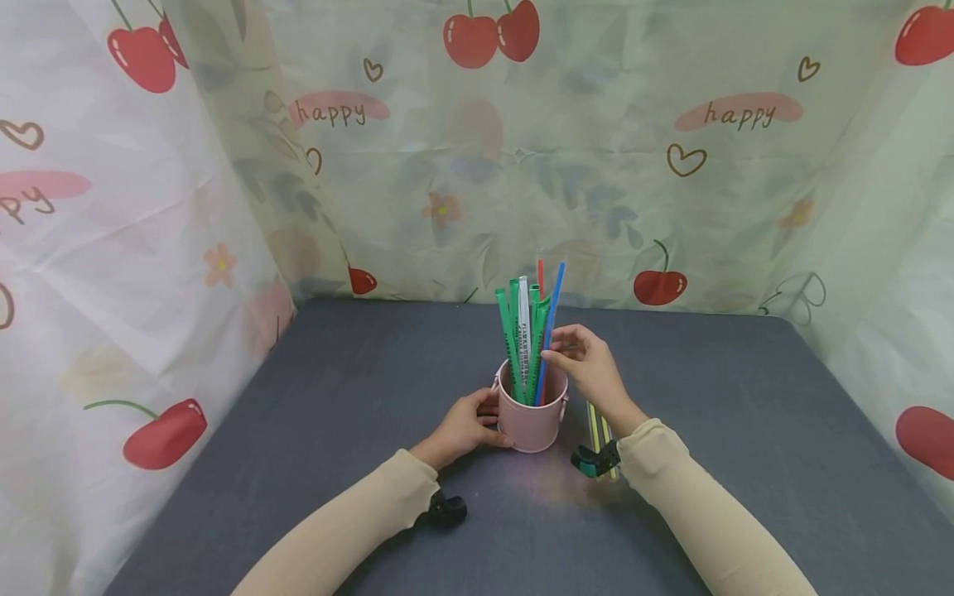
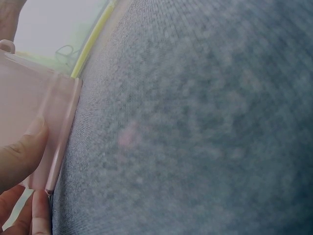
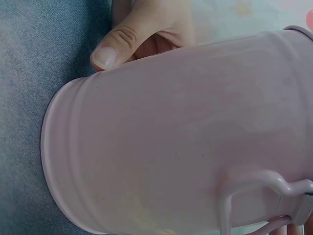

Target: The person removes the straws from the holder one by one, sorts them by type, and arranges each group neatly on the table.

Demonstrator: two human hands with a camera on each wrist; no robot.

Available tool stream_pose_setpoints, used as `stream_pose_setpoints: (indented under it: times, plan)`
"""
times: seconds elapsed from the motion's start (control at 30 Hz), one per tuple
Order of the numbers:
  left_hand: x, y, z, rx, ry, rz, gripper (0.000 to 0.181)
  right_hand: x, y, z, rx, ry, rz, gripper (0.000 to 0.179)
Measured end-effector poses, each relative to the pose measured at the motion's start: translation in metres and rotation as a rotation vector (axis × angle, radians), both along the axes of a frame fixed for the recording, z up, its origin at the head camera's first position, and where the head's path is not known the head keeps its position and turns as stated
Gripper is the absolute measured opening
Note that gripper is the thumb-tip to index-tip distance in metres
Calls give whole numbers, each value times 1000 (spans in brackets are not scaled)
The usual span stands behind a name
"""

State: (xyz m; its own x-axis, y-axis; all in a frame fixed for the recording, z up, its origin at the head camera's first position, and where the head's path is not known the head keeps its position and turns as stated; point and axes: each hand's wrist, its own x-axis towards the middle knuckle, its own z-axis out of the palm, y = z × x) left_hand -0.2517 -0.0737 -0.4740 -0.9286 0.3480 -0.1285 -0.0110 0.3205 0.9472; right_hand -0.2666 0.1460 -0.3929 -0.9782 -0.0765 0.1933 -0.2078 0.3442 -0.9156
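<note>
A small pink bucket (image 1: 529,424) stands upright on the table, with side loops for a handle. Several green paper-wrapped sticks (image 1: 507,339), one white printed stick (image 1: 524,339), a blue straw (image 1: 555,302) and a red straw (image 1: 541,275) lean inside it. My left hand (image 1: 469,422) grips the bucket low on its left side, thumb in front; in the left wrist view the thumb (image 2: 24,152) lies against its wall. Above the bucket's right rim, my right hand (image 1: 589,364) pinches the blue straw between thumb and fingers. Its fingertips are mostly outside the right wrist view.
Yellow striped straws (image 1: 595,426) lie on the dark table (image 1: 373,356) right of the bucket, partly beneath the right wrist. A black wrist strap (image 1: 596,459) hangs there. Cherry-print cloth (image 1: 514,182) walls in the back and sides.
</note>
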Motion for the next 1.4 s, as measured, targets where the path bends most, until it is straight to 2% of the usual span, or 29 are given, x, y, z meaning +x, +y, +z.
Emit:
stream_pose_setpoints:
  times: [0.57, 0.97, 1.2, 1.4]
  plan:
    - [2, 0, 3, 21, 0, 6, 74, 5, 4, 4, -24, -1, 7, 33]
    - [2, 0, 3, 3, 0, 12, 73, 6, 7, 8, -33, 26, 5, 36]
    - [3, 1, 8, 9, -12, 5, 71, 6, 8, 10, -86, 17, 10, 37]
    - [3, 0, 5, 9, -8, 9, 73, 7, 9, 16, -136, 3, 16, 37]
